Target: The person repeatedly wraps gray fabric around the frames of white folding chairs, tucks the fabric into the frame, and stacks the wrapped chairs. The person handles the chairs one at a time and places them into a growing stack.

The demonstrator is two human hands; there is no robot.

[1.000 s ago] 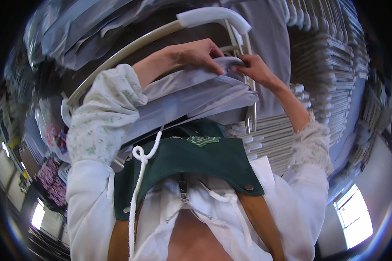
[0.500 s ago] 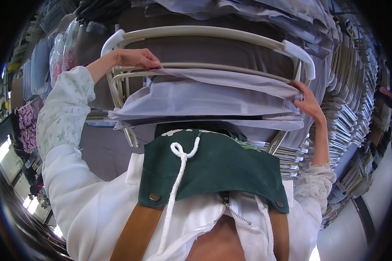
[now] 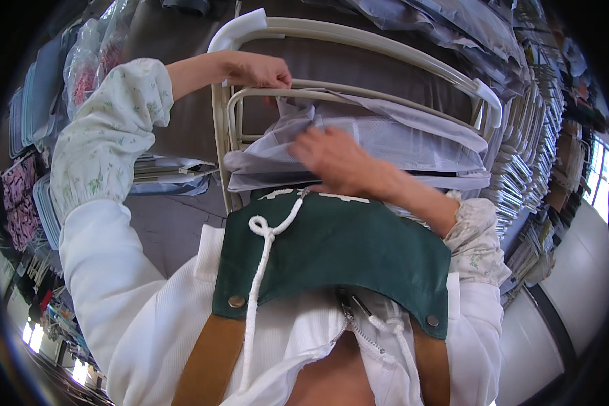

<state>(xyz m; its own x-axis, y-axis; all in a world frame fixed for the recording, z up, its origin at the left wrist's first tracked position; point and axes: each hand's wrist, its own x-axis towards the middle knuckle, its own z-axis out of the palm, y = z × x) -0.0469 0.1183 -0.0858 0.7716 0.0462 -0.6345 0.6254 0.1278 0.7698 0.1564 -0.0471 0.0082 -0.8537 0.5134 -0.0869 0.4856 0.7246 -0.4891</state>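
Observation:
A cream tubular metal frame with white plastic corner sleeves spreads out before me. On its inner bars hangs a translucent whitish plastic cover, creased and bunched at its left end. My left hand is closed over the inner tube at that left end, and a gathered corner of the cover runs up to its fingers. Part of those fingers is hidden behind the tube. My right hand crosses in front of the cover's left half, its fingers smeared by motion. Whether it grips the cover does not show.
Stacked metal frames line the right side. Grey sheeting lies at the back right. Clear plastic bags and pale blue panels stand at the left. Flat pieces are piled beside the frame.
My right hand has left the cover's right end and swung left across its front. My left hand has shifted slightly right and up. The cover's left end is more bunched.

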